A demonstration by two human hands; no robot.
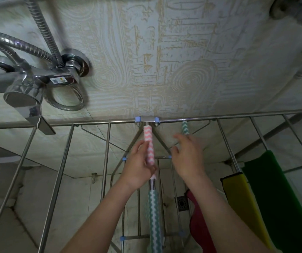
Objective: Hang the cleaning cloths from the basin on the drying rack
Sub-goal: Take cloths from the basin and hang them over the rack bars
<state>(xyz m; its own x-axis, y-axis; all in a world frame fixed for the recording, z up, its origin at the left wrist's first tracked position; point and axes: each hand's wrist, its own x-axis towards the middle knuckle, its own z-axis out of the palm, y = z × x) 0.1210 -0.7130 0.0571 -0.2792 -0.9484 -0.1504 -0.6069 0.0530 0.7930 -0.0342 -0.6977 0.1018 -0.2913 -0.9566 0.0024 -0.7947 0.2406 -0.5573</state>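
The steel drying rack [91, 123] spans the view, with its bars running toward me. A pink-and-white zigzag cloth [148, 137] wraps the middle bar near the far rail, and my left hand [139, 167] is closed around its lower part. Lower on that same bar hangs a teal-and-white zigzag cloth [153, 216]. My right hand [188, 157] hovers just right of the middle bar, fingers spread and holding nothing. Its fingertips are close to another teal zigzag cloth [185, 127] by the far rail. The basin is out of view.
On the right bars hang a yellow cloth [237, 194] and a dark green cloth [267, 189]; a red cloth [199, 225] hangs lower between them and the middle. A chrome shower mixer [27, 84] with hose juts from the wall at left. A floor drain [182, 203] lies below.
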